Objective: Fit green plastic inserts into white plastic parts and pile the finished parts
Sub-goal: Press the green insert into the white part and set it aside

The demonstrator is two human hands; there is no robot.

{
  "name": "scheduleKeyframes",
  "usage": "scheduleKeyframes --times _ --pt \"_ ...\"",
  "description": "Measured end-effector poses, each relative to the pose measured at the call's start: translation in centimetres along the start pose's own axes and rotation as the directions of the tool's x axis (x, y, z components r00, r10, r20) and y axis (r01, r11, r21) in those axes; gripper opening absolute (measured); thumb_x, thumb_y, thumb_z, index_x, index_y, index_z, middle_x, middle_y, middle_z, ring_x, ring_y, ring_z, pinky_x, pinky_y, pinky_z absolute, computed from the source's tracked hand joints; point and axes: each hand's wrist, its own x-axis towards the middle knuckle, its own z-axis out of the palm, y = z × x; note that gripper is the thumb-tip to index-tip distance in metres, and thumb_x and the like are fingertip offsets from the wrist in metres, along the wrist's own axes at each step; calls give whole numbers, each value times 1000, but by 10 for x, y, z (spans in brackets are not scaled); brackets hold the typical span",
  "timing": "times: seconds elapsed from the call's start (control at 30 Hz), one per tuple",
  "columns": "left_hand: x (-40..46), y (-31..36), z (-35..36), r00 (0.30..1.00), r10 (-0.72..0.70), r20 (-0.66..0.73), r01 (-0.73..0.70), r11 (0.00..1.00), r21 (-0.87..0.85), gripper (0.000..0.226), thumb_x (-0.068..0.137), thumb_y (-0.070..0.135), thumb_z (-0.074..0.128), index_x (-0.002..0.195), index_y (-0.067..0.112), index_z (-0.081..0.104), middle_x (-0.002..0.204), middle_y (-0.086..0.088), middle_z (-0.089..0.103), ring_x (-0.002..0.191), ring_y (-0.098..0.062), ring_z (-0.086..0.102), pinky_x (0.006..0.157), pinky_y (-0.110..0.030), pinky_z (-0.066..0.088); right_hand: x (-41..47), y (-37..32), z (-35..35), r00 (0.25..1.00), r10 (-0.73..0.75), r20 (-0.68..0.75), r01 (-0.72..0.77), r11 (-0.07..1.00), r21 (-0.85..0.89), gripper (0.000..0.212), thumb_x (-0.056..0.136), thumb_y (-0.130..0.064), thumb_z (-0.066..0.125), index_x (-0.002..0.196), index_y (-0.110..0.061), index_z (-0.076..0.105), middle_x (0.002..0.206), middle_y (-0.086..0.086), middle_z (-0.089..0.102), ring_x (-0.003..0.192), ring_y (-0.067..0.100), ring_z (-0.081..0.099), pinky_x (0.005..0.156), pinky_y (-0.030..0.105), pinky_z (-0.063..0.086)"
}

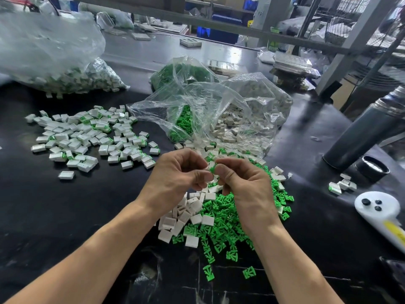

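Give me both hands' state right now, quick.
Left hand: fingers curled, pinching a white part.
Right hand: fingers curled, pinching a green insert against that part.

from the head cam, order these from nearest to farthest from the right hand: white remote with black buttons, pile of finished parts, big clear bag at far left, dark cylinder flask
From the right hand:
1. White remote, on the table to its right.
2. Pile of finished parts, across to the left. Close to the remote in distance, so this order is loose.
3. Dark cylinder flask, right and farther back.
4. Big clear bag, far back left.
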Motion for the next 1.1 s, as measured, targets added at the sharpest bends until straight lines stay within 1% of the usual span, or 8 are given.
scheduleKeyframes --times 0.13,0.23,0.33,0.43,0.53,0.73,0.9,1.1 --pt "-2 3 1 1000 4 8 -4 1000 -4 29 73 18 84 93 3 69 76 -15 73 65 -18 70 64 -28 62 -1 2 -1 1000 3 -5 -3 1000 -24 6 89 -9 77 94 -13 78 76 0 73 64 9 59 58 25 49" --pt "-2 4 3 1000 5 9 -5 1000 -13 25 77 11 82 95 0 69 78 -13 74 67 -18 70 66 -27 62 -1 4 -1 1000 -13 -18 12 999 -36 5 90 -12 78 94 -15 78 76 -1 73 64 8 60 58 25 49" --pt "-2 6 4 1000 -5 26 5 1000 -3 18 83 1 78 99 0 71 82 -11 76 71 -17 72 66 -22 59 -1 6 -1 998 -42 -48 40 999 -36 5 91 -12 78 94 -15 78 75 -4 72 61 5 59 56 21 49" --pt "-3 6 4 1000 -13 24 13 1000 9 15 86 0 77 100 2 72 83 -10 77 72 -15 73 64 -18 56 -1 8 0 995 -79 -58 77 996 -48 4 91 -12 77 95 -15 78 75 -5 73 62 4 60 56 18 48" --pt "-2 5 4 1000 -18 -15 18 1000 -5 15 85 0 78 99 2 73 83 -12 77 70 -16 73 63 -20 57 -3 9 1 994 -101 -48 97 992 -85 4 91 -16 78 94 -19 77 77 -5 74 65 4 63 62 18 51" --pt "-2 2 2 998 -4 -59 5 1000 24 15 82 2 81 94 7 74 80 -12 76 69 -18 71 69 -31 64 -4 8 1 1000 -31 1 31 986 -162 2 94 -22 74 92 -22 75 76 -9 73 69 5 63 68 24 52" --pt "-2 1 2 998 2 -64 3 997 72 13 84 -1 79 91 9 74 76 -8 75 66 -14 69 64 -27 61 -7 5 -2 995 -93 46 103 937 -335 2 96 -27 73 95 -28 72 83 -11 73 73 1 63 68 17 50" --pt "-3 2 3 996 -28 -80 30 999 28 13 84 -4 78 90 6 72 73 -9 74 63 -16 70 63 -29 62 -12 7 6 988 -155 16 152 932 -330 5 97 -23 71 93 -27 71 82 -10 70 74 4 63 69 23 52"
